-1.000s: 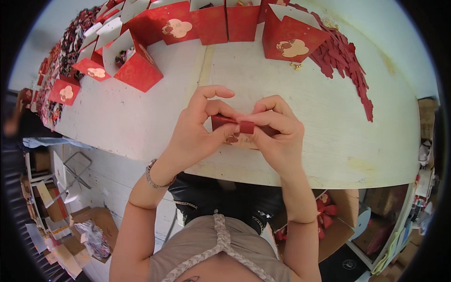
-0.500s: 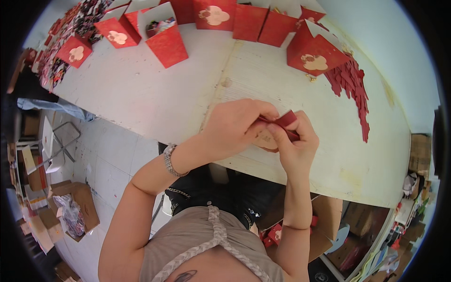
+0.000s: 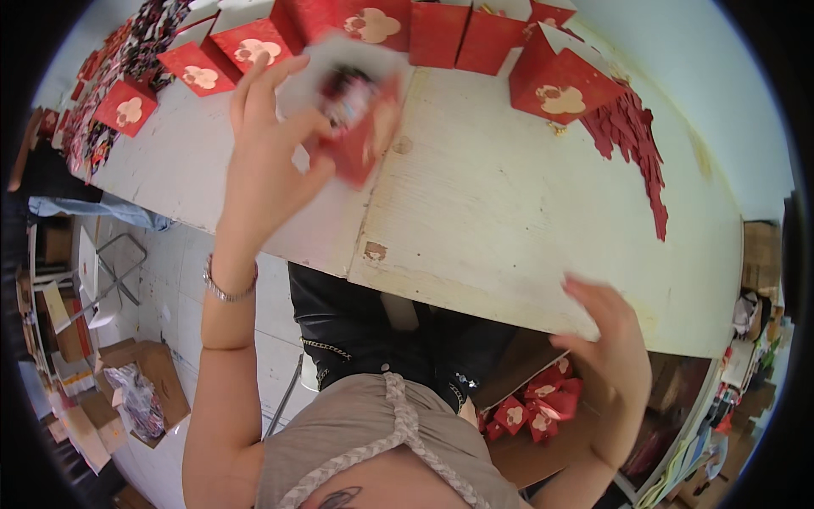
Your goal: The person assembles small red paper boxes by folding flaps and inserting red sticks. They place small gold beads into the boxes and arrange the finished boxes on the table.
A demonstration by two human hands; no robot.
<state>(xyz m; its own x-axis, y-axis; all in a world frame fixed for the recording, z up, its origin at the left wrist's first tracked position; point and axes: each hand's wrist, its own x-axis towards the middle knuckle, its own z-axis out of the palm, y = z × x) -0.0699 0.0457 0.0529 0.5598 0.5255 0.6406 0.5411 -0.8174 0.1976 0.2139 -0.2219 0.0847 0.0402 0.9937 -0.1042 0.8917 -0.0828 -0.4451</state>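
Note:
My left hand (image 3: 275,140) reaches over the table's left half, thumb and forefinger pinched at the near left side of a red paper box (image 3: 373,140). The other fingers stick up. The box is blurred and tilted, with dark and colourful pieces showing inside its pale open top. My right hand (image 3: 610,331) is off the table's near edge at the right, blurred, fingers apart and nothing seen in them. Below it, small red packets (image 3: 543,399) with pale flower-shaped labels lie in an open cardboard carton (image 3: 517,450); one is blurred.
More open-topped red boxes (image 3: 441,34) line the back of the white table (image 3: 475,212). Dark red strips (image 3: 632,144) are heaped at right beside a red box (image 3: 564,85). Colourful packets (image 3: 140,51) pile up at far left. A carton (image 3: 157,390) with a plastic bag stands on the floor.
The small red packet is no longer in my hands. My left hand has gone forward and left, and the paper box has shifted nearer and right. My right hand has moved down and right.

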